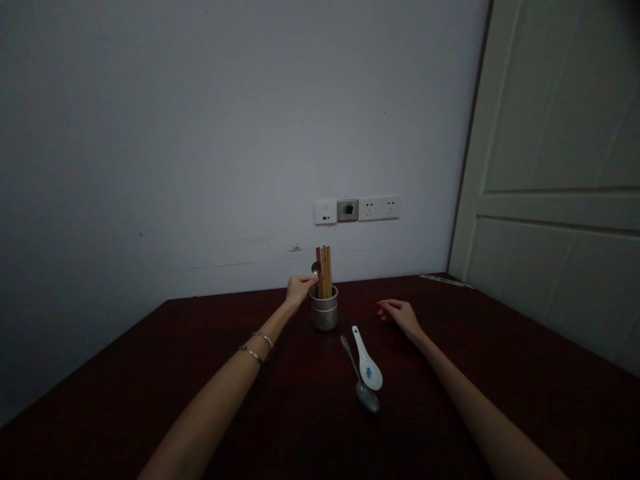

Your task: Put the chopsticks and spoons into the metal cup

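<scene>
Head: teaspoon (315, 267) in left fingers (311, 281)

Chopsticks (327, 270), lower ends invisible inside metal cup (325, 316)

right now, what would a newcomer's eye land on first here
Probably the white spoon, bright against the dark red table in front of the hands, beside a metal spoon. Next would come the chopsticks standing in a metal holder near the wall, where the left hand seems to pinch a small spoon.
</scene>
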A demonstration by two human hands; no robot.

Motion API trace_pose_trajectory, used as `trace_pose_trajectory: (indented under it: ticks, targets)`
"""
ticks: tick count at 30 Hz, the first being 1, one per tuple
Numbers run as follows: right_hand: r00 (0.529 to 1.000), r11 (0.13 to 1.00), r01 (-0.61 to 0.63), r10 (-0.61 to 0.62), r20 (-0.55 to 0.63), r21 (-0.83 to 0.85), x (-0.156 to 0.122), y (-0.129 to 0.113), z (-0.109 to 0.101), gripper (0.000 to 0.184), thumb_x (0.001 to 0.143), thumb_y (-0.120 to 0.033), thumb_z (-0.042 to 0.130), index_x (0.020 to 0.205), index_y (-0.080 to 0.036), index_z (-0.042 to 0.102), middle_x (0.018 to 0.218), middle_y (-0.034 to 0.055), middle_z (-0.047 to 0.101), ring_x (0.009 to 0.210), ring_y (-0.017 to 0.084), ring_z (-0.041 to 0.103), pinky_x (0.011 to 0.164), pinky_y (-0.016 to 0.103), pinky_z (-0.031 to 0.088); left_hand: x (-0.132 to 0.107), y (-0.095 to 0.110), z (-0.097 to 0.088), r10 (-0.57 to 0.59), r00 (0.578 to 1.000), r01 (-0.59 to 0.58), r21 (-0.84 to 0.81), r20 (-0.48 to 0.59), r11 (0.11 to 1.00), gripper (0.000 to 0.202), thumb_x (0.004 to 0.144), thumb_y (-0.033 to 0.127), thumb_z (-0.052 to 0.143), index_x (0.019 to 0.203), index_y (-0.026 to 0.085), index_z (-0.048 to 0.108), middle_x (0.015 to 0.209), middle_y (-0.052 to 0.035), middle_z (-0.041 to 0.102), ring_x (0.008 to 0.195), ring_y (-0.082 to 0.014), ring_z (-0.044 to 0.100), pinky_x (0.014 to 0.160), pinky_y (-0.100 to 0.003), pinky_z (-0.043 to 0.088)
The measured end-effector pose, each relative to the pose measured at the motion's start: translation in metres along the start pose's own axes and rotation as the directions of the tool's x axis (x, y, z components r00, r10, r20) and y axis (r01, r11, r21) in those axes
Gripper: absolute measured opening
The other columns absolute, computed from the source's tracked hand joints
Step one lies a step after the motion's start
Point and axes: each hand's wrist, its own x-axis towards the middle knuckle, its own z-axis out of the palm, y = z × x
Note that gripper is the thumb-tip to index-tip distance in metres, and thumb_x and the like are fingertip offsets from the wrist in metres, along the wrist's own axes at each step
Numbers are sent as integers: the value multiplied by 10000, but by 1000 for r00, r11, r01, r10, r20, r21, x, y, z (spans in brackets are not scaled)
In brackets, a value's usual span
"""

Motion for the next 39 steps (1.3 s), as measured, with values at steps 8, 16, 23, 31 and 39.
trace_pose_trajectory:
  ticks: [8,16,23,31,39]
  targets:
    - [1000,1000,-8,8,2,-1,2,2,0,208,644,-284,614,752,-109,645,559,44,637,445,110,556,403,192,392,0,-3,-1,20,1000,-20,7,-3,1000,214,642,298,650,691,97,703,551,-39,624,438,-86,461,411,-188,304]
    - [1000,999,4,-4,4,-38,3,4,0,216,659,-279,594,769,-99,642,557,42,635,445,104,557,410,184,392,0,-2,-1,10,1000,-10,40,-8,999,201,638,283,656,690,96,704,507,-29,607,449,-86,471,426,-182,306]
    - [1000,999,14,-14,2,-38,2,3,1,197,665,-271,587,755,-105,642,558,47,637,447,107,559,415,188,402,-2,-1,-2,-2,1000,2,32,5,999,194,660,276,640,696,96,703,388,15,514,391,-74,415,401,-181,278]
    - [1000,999,8,-7,14,-42,5,8,0,208,661,-266,588,777,-101,641,580,53,646,465,114,569,422,192,409,-6,4,-3,-37,999,37,26,-1,999,218,655,299,644,692,91,698,363,31,471,361,-61,368,371,-176,252]
    - [1000,999,8,-7,9,-47,5,6,0,197,660,-262,587,764,-104,644,570,54,645,456,113,564,405,188,400,-5,-1,-3,-20,999,19,49,26,999,251,666,319,619,704,81,688,372,33,456,343,-60,361,358,-178,254]
